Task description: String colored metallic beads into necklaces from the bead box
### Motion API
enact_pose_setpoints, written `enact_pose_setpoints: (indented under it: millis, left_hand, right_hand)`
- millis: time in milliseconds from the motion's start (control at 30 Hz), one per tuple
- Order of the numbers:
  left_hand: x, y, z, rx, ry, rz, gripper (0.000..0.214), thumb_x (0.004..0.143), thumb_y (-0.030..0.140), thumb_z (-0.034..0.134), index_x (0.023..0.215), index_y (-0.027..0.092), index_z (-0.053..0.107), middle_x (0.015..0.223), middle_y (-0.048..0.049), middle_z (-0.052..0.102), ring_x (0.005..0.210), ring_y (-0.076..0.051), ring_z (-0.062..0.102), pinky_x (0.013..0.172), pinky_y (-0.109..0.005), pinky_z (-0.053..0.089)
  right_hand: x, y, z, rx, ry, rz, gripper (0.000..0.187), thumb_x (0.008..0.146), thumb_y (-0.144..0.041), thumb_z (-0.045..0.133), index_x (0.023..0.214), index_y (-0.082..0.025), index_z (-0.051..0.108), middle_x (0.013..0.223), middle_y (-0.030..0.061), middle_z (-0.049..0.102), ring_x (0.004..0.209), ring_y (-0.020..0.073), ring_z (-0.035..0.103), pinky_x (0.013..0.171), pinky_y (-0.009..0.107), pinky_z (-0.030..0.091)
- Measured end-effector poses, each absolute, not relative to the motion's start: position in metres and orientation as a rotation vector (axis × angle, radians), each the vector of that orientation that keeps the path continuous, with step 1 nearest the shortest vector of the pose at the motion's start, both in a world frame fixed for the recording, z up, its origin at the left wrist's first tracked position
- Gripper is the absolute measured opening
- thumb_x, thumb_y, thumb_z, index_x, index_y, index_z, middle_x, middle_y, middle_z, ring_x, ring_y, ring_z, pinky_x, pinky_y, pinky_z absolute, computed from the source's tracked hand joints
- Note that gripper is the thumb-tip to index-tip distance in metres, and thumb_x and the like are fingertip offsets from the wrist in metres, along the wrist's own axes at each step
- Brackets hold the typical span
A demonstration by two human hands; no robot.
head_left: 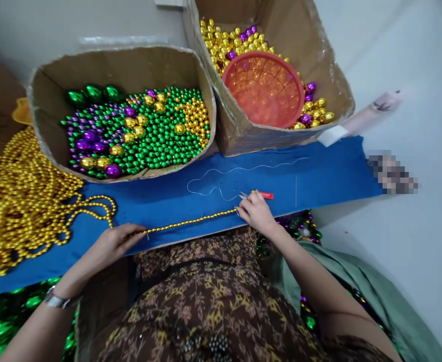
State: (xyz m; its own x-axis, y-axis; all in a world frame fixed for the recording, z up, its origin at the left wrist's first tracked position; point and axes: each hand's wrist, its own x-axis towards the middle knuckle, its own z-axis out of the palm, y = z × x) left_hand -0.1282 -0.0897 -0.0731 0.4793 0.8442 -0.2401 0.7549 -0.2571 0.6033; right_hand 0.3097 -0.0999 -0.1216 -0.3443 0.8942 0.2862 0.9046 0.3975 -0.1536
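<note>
Left hand [115,242] pinches gold bead strand [192,221]; curled right hand [258,211] likewise

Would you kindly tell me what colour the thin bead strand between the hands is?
The thin bead strand is shiny gold, best seen in the head view.

We are finding the widest passage over the right end of the blue tabletop [341,168], beyond our right hand [258,211]. Across the back, the left cardboard box [156,63] and right cardboard box [281,142] are standing side by side, their walls blocking any low reach. We are having room to enter the left one from above, while a coral plastic basket [300,98] is covering much of the right one's mouth. In front, a gold bead strand [190,222] is stretching between our left hand [117,242] and right hand, barring a low sweep. Behind it, a white thread [188,187] is winding, and red-handled snips [266,195] are lying partly hidden by the right hand. A heap of gold bead strands [20,201] is crowding the left end.
</note>
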Motion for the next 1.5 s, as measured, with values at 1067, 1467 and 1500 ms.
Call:
enact_pose_setpoints:
  millis: [1067, 1467, 1500]
  left_hand:
    - [-0.092, -0.083, -0.076, 2.518, 1.742, -0.096, 0.017, 0.085, 0.017, 0.044, 0.086, 0.016, 0.062, 0.078, -0.0110, 0.062, 0.077, -0.024, 0.059, 0.057, -0.029, 0.035]
    - [-0.074, -0.044, -0.034, 2.017, 1.401, 0.387, 0.034, 0.087, 0.049, 0.047, 0.076, 0.018, 0.055, 0.065, 0.0016, 0.057, 0.058, -0.012, 0.050, 0.055, -0.023, 0.037]
    - [-0.089, -0.044, -0.032, 2.061, 1.458, 0.363, 0.033, 0.086, 0.049, 0.049, 0.076, 0.018, 0.057, 0.064, 0.0023, 0.056, 0.057, -0.012, 0.049, 0.056, -0.023, 0.037]
  right_hand:
    - [0.317, -0.062, -0.106, -1.760, -2.376, -0.214, 0.033, 0.093, -0.036, 0.047, 0.078, -0.016, 0.069, 0.085, 0.0114, 0.056, 0.083, 0.0234, 0.050, 0.085, 0.041, 0.041]
    - [0.131, -0.037, -0.066, -1.287, -2.704, 0.621, 0.029, 0.097, -0.044, 0.044, 0.117, -0.032, 0.061, 0.116, -0.0009, 0.065, 0.096, 0.0127, 0.062, 0.074, 0.020, 0.046]
    - [0.144, -0.031, -0.064, -1.399, -2.705, 0.610, 0.026, 0.098, -0.042, 0.044, 0.111, -0.031, 0.064, 0.112, -0.0007, 0.066, 0.095, 0.0130, 0.063, 0.074, 0.020, 0.046]
